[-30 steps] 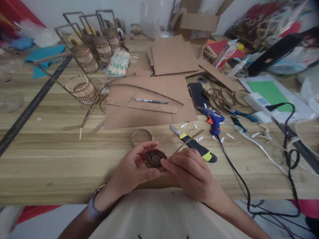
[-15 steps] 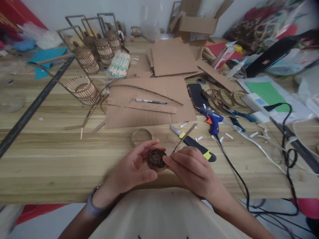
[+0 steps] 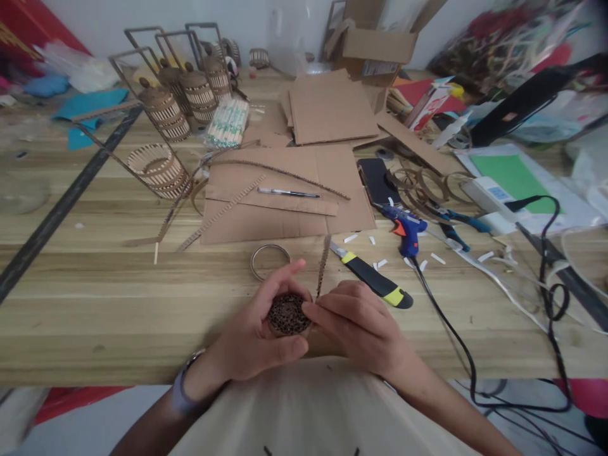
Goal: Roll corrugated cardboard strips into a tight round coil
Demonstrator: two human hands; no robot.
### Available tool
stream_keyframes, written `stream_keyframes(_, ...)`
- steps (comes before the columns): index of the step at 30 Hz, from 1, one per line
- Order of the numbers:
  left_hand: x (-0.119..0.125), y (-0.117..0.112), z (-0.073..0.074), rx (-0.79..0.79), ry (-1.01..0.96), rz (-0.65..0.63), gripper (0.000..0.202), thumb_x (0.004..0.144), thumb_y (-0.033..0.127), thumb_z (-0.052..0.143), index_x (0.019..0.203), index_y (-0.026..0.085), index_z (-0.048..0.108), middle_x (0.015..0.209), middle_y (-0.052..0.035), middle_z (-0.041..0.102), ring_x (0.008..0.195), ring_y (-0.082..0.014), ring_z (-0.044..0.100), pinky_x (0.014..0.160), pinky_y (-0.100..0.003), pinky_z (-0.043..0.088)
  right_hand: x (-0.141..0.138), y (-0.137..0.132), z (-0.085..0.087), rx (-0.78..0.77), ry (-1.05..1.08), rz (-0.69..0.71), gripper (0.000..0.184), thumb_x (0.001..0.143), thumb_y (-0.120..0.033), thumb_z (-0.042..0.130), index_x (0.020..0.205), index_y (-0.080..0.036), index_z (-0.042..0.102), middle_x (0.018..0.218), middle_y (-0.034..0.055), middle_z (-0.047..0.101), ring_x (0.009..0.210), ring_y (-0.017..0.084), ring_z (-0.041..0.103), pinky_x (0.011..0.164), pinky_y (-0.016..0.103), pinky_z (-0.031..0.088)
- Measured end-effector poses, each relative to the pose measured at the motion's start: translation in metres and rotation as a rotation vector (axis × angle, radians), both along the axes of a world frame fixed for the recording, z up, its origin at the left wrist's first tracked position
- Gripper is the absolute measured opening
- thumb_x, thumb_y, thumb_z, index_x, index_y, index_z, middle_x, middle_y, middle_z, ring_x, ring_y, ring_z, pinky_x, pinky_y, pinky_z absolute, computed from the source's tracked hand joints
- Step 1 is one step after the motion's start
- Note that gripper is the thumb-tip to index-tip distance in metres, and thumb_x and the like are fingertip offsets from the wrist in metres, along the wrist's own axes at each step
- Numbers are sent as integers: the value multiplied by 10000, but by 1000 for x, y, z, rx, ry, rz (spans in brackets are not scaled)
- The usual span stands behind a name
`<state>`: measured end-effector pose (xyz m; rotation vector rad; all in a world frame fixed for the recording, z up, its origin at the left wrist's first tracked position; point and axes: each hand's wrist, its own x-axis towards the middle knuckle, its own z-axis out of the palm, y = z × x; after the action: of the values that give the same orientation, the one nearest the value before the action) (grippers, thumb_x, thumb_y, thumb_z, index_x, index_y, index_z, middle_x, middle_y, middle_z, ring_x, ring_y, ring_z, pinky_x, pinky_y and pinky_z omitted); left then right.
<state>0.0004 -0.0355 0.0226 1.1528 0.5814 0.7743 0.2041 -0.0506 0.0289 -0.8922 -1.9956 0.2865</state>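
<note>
A round coil of brown corrugated cardboard [image 3: 287, 315] sits in my left hand [image 3: 259, 332], with the thumb below it and the fingers curved round its far side. My right hand [image 3: 363, 323] pinches a narrow corrugated cardboard strip [image 3: 323, 266] at the coil's right edge. The strip's loose end sticks up away from me, above the right fingers. Just beyond my left fingertips lies a metal ring [image 3: 253, 261]. A black and yellow utility knife [image 3: 375, 278], its blade out, rests beyond my right hand.
A blue glue gun [image 3: 406, 229] with a black cable lies at right, near pliers [image 3: 463, 221] and paper scraps. Cardboard sheets [image 3: 285, 221] with a pen [image 3: 289, 192] cover the middle. Small slatted baskets [image 3: 166, 117] and bundled sticks [image 3: 228, 123] stand at back left.
My left hand has closed more fully round the coil, which has shifted slightly left and toward me. The strip's free end has swung left to stand more upright, uncovering the knife.
</note>
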Motion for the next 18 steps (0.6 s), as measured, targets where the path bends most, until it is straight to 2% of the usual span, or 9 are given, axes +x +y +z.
stream_keyframes(5,4,1,-1,-34,203,164,721,809,355,827,1424,309,453,1193,-39,601,1084,-202,595,941,-320,472,2,7,-2,138,-70,-26,245,955,-55,604,1159,-184,644,876,12,727,755,145,670,733,303,578)
stream_keyframes(8,7,0,2,-21,288,213,693,815,355,813,1410,301,461,1227,-48,599,1148,-226,577,998,-353,447,1,10,1,245,-204,-20,191,975,-52,552,1106,-148,651,868,37,734,752,158,661,715,315,565)
stream_keyframes(13,10,0,9,-4,315,213,636,833,282,772,1393,283,470,1114,-30,606,977,-179,602,856,-300,490,-3,8,4,251,-198,-8,173,1004,-71,515,1081,-113,664,843,46,729,759,151,648,716,310,550)
stream_keyframes(18,5,1,5,-59,62,93,682,806,270,794,1399,308,461,1058,-8,610,861,-134,599,747,-242,491,-2,4,2,38,-38,-13,147,996,-153,598,1119,-202,661,838,-11,719,740,122,651,692,269,567)
